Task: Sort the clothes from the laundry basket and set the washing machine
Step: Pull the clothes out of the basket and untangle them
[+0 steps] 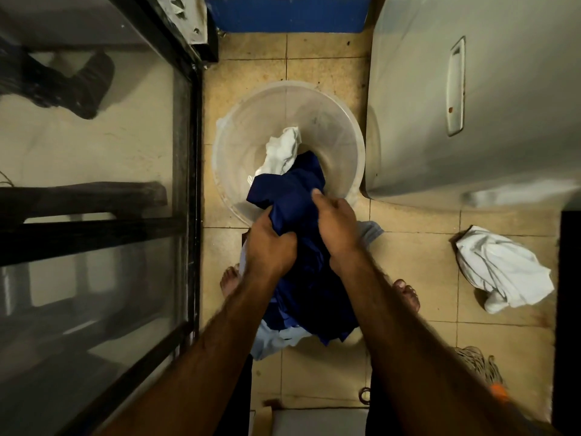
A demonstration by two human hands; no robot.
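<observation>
Both hands, left hand [270, 247] and right hand [334, 225], clamped on navy garment [292, 196] above laundry basket [339, 127]. Risk: white cloth [283, 149] snags, lifts along, mixing piles.

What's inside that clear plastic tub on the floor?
A crumpled white cloth lies in the tub, and part of a dark blue garment that both hands hold reaches into it. The far side looks bare. Whatever lies beneath the blue fabric is covered.
</observation>
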